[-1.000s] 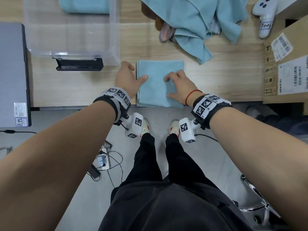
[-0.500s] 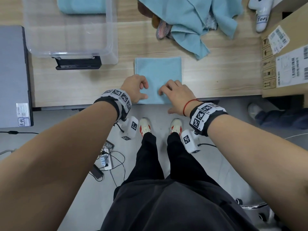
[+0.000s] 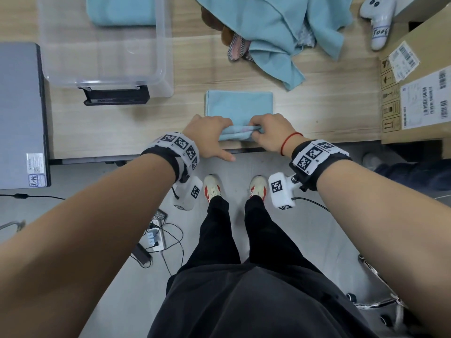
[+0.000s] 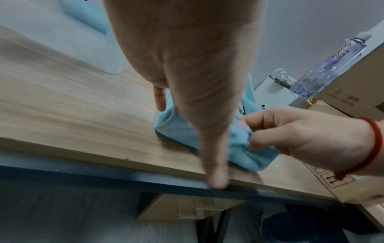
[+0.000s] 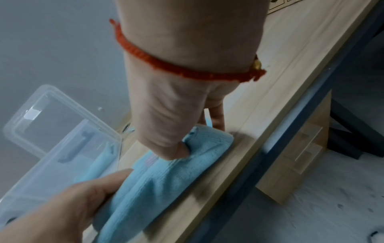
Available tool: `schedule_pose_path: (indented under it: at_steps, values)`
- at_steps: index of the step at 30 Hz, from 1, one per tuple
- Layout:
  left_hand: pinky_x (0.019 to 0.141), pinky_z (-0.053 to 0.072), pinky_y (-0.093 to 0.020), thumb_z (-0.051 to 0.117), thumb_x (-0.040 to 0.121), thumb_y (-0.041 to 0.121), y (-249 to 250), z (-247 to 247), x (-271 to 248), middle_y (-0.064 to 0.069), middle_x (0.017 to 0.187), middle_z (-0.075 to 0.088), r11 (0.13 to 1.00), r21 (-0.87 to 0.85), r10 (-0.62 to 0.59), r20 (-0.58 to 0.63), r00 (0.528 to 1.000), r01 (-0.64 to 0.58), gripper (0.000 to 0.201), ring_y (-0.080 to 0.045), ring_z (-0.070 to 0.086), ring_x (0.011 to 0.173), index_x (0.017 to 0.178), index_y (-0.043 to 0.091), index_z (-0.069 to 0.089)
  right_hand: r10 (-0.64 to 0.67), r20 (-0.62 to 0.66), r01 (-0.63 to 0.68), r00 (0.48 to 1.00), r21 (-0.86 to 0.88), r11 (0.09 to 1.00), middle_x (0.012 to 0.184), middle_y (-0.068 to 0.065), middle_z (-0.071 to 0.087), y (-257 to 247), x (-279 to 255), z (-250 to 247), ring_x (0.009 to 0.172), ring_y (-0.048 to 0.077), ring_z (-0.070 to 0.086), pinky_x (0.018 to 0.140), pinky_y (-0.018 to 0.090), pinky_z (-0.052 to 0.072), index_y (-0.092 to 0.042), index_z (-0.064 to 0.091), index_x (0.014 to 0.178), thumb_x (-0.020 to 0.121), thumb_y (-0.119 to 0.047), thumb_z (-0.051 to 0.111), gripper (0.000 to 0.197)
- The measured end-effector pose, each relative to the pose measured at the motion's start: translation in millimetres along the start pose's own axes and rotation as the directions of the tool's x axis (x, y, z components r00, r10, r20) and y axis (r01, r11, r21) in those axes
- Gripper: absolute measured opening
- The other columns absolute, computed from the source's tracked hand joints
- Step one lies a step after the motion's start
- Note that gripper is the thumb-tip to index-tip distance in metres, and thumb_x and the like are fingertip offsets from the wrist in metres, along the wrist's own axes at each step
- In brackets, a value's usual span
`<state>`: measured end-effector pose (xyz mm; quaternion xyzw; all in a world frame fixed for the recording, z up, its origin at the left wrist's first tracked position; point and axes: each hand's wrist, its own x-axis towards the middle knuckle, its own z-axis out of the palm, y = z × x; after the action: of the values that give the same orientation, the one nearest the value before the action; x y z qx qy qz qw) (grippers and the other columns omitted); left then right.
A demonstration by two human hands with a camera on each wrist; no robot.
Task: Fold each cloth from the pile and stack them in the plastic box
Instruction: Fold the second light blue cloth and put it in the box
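A light blue cloth (image 3: pixel 239 106), folded to a small rectangle, lies on the wooden table near its front edge. My left hand (image 3: pixel 212 132) curls its fingers over the cloth's near left edge, with the thumb stretched out along the table edge. My right hand (image 3: pixel 268 132) pinches the near right edge; in the right wrist view its thumb digs into the raised fold of the cloth (image 5: pixel 176 177). The near edge is lifted and bunched between both hands. The clear plastic box (image 3: pixel 163 57) stands at the back left with a folded blue cloth (image 3: pixel 122 11) inside. The cloth pile (image 3: pixel 280 25) lies at the back right.
A grey laptop (image 3: pixel 19 113) sits at the far left, and a black object (image 3: pixel 117 96) lies against the box front. A cardboard box (image 3: pixel 419 93) with labels stands at the right, with a white controller (image 3: pixel 378 20) behind it. A water bottle (image 4: pixel 324 72) stands near the cardboard.
Both hands slid from the top of the cloth back to its near edge. They have taken hold of that edge and raised it off the table.
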<state>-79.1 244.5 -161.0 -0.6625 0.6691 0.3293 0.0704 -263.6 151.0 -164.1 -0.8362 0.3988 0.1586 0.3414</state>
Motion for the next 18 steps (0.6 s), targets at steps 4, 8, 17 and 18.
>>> schedule_pose_path:
  at_steps: [4, 8, 17, 18]
  values:
    - [0.067, 0.047, -0.040, 0.061, 0.081, 0.009, -6.1, 1.7, 5.6, -0.009, 0.090, 0.060, 0.997, -0.008, -0.082, -0.068, 0.994, 0.081, 0.032, -0.031, 0.058, 0.082, 0.110, 0.018, 0.051, 0.022, 0.011, -0.023, 1.000, 0.109, 0.994, 0.090, 0.005, 0.062, 4.8, 2.0, -9.3, 0.090, 0.030, 0.058, 0.073, 0.031, 0.044, -0.019, 0.063, 0.100, 0.087, -0.020, 0.055, 0.015]
    - [0.070, 0.047, -0.037, 0.056, 0.091, 0.017, -13.7, 2.3, 11.5, -0.012, 0.093, 0.064, 0.977, -0.173, -0.147, -0.119, 0.982, 0.125, 0.020, -0.033, 0.058, 0.086, 0.111, 0.017, 0.057, -0.043, 0.071, 0.032, 0.997, 0.140, 0.990, 0.103, -0.001, 0.059, 10.4, 0.7, -11.8, 0.093, 0.021, 0.055, 0.079, 0.029, 0.043, -0.020, 0.058, 0.114, 0.077, -0.034, 0.073, 0.042]
    - [0.069, 0.041, -0.027, 0.073, 0.081, 0.040, -41.1, -1.6, 14.8, 0.002, 0.085, 0.061, 0.815, -0.542, -0.267, -0.037, 0.963, 0.205, 0.032, -0.019, 0.058, 0.081, 0.099, 0.015, 0.062, 0.039, -0.015, -0.036, 0.999, 0.143, 0.989, 0.078, 0.004, 0.058, 29.2, 16.7, -18.4, 0.076, 0.023, 0.052, 0.065, 0.029, 0.032, -0.012, 0.059, 0.082, 0.090, -0.030, 0.064, 0.020]
    - [0.074, 0.045, -0.027, 0.078, 0.076, 0.041, -43.0, -2.3, 13.7, 0.002, 0.091, 0.064, 0.773, -0.592, -0.284, -0.004, 0.959, 0.227, 0.042, -0.018, 0.060, 0.086, 0.106, 0.015, 0.064, 0.057, -0.023, -0.051, 0.998, 0.211, 0.976, 0.079, 0.002, 0.058, 31.1, 19.6, -18.6, 0.078, 0.022, 0.052, 0.066, 0.029, 0.033, -0.012, 0.061, 0.085, 0.092, -0.029, 0.062, 0.019]
